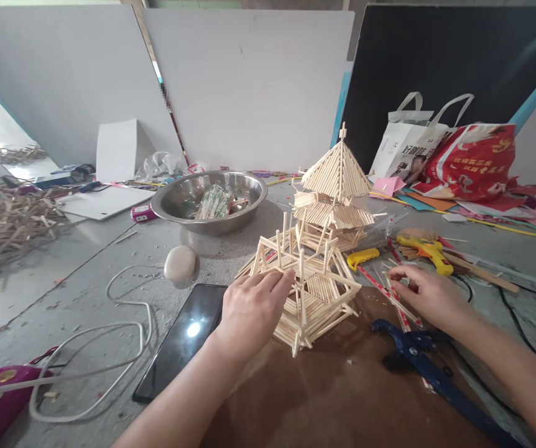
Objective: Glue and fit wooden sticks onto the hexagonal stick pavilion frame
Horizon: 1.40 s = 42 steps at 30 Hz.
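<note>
My left hand (254,311) is closed on the near left side of a pagoda-like model tier (326,305) built of thin wooden sticks. The tier rests on a brown board (286,398), and its upright sticks point upward. To its right, my right hand (424,292) is curled with thumb and forefinger pinched at a thin wooden stick (406,309), just above a red-and-white strip. Close below that hand lies a blue-handled cutter (421,354). Behind the tier stands a taller stick pagoda (337,174) with a pointed roof. My left fingertips are partly hidden.
A yellow glue gun (424,249) and a yellow-handled knife (362,257) lie to the right. On the left are a phone (179,342), a white stone-like object (180,264) and a looping cable (144,311). A metal basin (165,208) and a red bag (473,162) stand farther back.
</note>
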Motion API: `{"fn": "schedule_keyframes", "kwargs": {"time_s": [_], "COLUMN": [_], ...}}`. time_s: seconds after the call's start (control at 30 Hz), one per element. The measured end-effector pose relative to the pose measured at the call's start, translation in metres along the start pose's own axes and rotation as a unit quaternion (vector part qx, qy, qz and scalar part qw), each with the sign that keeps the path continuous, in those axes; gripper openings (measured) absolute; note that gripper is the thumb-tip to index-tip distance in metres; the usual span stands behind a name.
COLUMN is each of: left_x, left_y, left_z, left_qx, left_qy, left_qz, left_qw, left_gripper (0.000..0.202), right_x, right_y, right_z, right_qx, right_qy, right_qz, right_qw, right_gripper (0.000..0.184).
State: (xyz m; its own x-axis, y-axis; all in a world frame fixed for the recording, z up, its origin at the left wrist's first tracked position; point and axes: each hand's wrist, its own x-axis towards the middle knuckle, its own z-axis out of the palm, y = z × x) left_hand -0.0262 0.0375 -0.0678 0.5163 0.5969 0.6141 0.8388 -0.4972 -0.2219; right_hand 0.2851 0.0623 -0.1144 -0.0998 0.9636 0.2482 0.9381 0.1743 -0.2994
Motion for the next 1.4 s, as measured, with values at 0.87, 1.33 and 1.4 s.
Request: {"fn": "schedule_keyframes", "kwargs": {"time_s": [0.87, 1.33, 1.4], "left_x": [-0.002, 0.010, 0.009], "left_y": [0.000, 0.015, 0.030], "left_z": [0.005, -0.059, -0.063], "left_qx": [-0.014, -0.227, -0.322], "left_qy": [-0.013, 0.079, 0.016], "left_qz": [-0.005, 0.030, 0.052], "left_qw": [1.000, 0.970, 0.945], "left_gripper": [0.018, 0.014, 0.014], "right_x": [0.003, 0.031, 0.033], "right_y": [0.002, 0.015, 0.015], "right_z": [0.003, 0.009, 0.008], "right_qx": [-0.011, -0.044, -0.053], "right_qy": [-0.001, -0.011, -0.011], "right_qz": [-0.034, 0.017, 0.023], "right_qw": [0.999, 0.999, 0.998], "right_gripper": [0.023, 0.019, 0.021]}}
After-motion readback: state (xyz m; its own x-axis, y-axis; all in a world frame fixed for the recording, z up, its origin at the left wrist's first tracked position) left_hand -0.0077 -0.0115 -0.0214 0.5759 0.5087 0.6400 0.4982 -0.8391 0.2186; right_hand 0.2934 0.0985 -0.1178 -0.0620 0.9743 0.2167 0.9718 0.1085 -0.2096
